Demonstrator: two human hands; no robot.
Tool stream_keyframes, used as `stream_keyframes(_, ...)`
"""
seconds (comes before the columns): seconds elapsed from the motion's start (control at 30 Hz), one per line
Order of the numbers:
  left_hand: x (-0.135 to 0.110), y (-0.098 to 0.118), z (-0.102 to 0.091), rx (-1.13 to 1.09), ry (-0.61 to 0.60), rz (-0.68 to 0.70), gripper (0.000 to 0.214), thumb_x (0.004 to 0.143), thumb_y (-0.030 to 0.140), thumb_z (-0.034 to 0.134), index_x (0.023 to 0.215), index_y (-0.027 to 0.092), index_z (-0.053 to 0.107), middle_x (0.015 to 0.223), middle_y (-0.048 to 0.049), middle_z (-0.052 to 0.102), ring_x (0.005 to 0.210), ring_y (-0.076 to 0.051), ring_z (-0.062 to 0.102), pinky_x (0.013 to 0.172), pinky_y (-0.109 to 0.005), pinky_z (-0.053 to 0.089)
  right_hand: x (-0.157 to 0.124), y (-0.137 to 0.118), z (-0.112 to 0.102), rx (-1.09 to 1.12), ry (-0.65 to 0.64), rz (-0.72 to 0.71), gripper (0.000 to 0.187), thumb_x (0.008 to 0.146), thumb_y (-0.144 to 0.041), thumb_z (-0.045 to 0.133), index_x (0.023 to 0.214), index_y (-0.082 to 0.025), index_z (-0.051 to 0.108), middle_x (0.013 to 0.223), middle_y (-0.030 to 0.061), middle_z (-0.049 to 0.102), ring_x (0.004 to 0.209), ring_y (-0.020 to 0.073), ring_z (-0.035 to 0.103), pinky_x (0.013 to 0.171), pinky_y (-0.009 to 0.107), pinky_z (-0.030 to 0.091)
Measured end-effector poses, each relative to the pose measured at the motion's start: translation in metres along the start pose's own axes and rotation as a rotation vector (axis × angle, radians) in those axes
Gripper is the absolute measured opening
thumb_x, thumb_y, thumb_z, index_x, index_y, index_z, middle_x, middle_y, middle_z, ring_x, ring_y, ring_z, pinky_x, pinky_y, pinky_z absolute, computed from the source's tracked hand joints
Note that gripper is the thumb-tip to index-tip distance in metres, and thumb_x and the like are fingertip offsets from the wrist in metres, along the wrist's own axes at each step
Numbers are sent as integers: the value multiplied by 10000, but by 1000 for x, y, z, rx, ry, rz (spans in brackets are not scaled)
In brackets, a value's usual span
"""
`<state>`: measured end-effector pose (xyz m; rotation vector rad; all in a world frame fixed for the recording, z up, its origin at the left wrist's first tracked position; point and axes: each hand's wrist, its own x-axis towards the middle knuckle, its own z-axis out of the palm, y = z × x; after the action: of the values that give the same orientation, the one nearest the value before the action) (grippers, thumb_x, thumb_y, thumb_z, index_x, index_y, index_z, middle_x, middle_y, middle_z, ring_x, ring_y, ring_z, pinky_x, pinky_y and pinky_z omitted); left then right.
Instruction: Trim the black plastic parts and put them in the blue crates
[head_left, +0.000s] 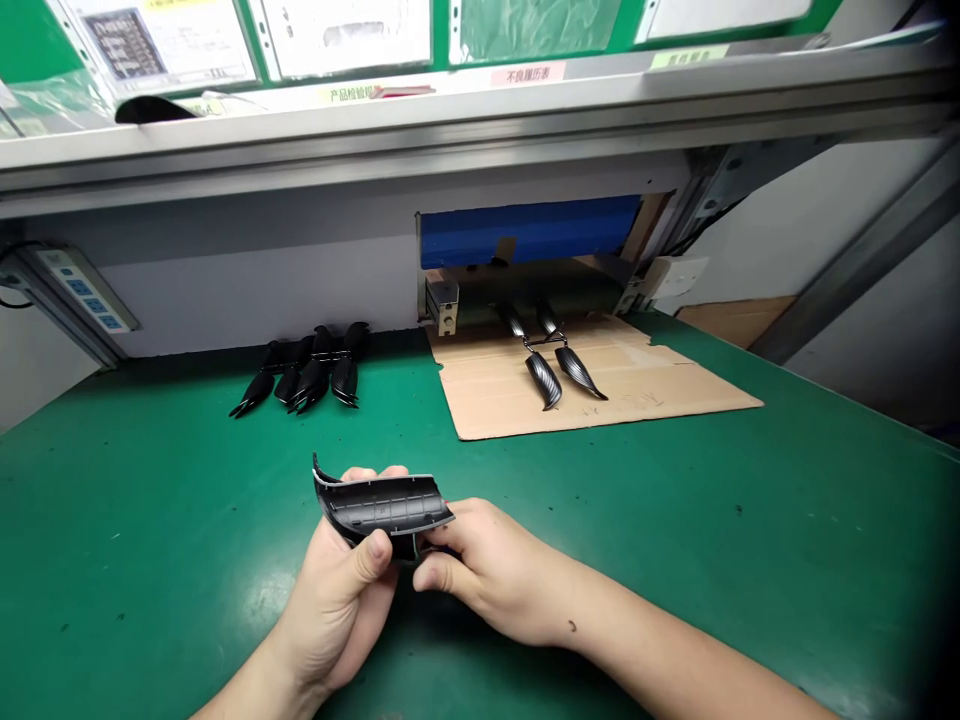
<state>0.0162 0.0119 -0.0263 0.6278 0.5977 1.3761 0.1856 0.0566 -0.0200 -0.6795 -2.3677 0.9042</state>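
A curved black plastic shell (386, 508) is held over the green table, its hollow ribbed inside facing up and its pointed end to the left. My left hand (341, 590) is closed around it, thumb along the near edge and fingertips behind the far one. At the shell's right end, my right hand (480, 570) pinches black plastic beneath the corner between thumb and fingers. A second black piece shows partly under the shell; how the two are joined is hidden by my fingers.
Several black molded parts (307, 372) lie in a cluster at the back left of the green table (187, 500). More joined parts (559, 370) rest on a cardboard sheet (480, 405) before a conveyor opening with a blue flap (525, 232). A metal shelf edge (450, 130) spans above.
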Motion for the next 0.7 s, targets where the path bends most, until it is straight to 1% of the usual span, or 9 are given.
stream_keyframes(0.07, 2, 0, -2, -27, 16, 0, 410, 723, 280, 780, 1088, 291, 593, 1180, -22, 578, 1087, -192, 549, 920, -287, 457, 0, 2, -2, 38, 33, 6, 534, 951, -627, 372, 706, -169, 497, 698, -10, 518, 633, 126, 468, 574, 223, 336)
stream_keyframes(0.17, 4, 0, -7, -51, 51, 1, 427, 701, 316, 796, 1086, 326, 612, 1255, 3, 558, 1163, -193, 512, 992, -298, 416, 0, 5, 2, 7, 156, -18, 514, 943, -612, 425, 678, -171, 452, 653, -16, 461, 603, 126, 416, 560, 234, 298)
stream_keyframes(0.3, 5, 0, -11, -50, 47, -10, 387, 726, 357, 770, 1084, 306, 632, 1270, -5, 562, 1189, -200, 499, 1053, -318, 372, -2, 5, 7, -142, 343, -106, 299, 962, -350, 485, 718, -182, 453, 634, -24, 412, 589, 132, 368, 587, 265, 274)
stream_keyframes(0.4, 6, -1, -10, -37, 55, 22, 397, 735, 326, 767, 1100, 285, 617, 1259, -21, 570, 1193, -208, 498, 1055, -328, 375, -5, 5, 4, -100, 567, -183, 49, 894, -171, 527, 894, -199, 488, 743, -7, 454, 660, 147, 412, 627, 273, 322)
stream_keyframes(0.43, 6, -1, -9, -27, 62, 37, 422, 734, 299, 770, 1120, 286, 601, 1260, -27, 567, 1190, -214, 501, 1053, -342, 377, -6, 5, 3, -72, 606, -198, 144, 876, -175, 566, 996, -204, 493, 810, 10, 476, 710, 158, 440, 649, 279, 349)
stream_keyframes(0.5, 7, -4, -6, 3, 69, 50, 512, 723, 243, 780, 1180, 288, 554, 1268, -47, 557, 1181, -236, 510, 1052, -387, 379, -6, 6, 0, -46, 566, -185, 294, 867, -220, 618, 1131, -210, 489, 931, 40, 488, 784, 173, 475, 681, 289, 388)
stream_keyframes(0.53, 7, -5, -5, 19, 72, 52, 562, 713, 223, 787, 1208, 290, 529, 1271, -57, 553, 1185, -249, 508, 1053, -411, 375, -6, 6, 0, -41, 505, -162, 268, 879, -243, 614, 1125, -214, 513, 958, 44, 485, 786, 171, 483, 681, 289, 397)
stream_keyframes(0.6, 7, -10, -4, 48, 83, 59, 623, 696, 214, 800, 1238, 283, 500, 1276, -75, 549, 1224, -271, 474, 1069, -435, 353, -4, 5, 2, -7, 429, -98, 89, 920, -256, 554, 994, -211, 573, 946, 39, 477, 753, 158, 487, 668, 283, 404)
stream_keyframes(0.7, 8, -16, -5, 73, 99, 76, 577, 700, 295, 800, 1208, 258, 527, 1302, -91, 533, 1291, -281, 400, 1098, -431, 320, -2, 0, 10, 94, 448, -16, 119, 942, -243, 497, 861, -201, 573, 902, 28, 464, 746, 151, 490, 659, 273, 409)
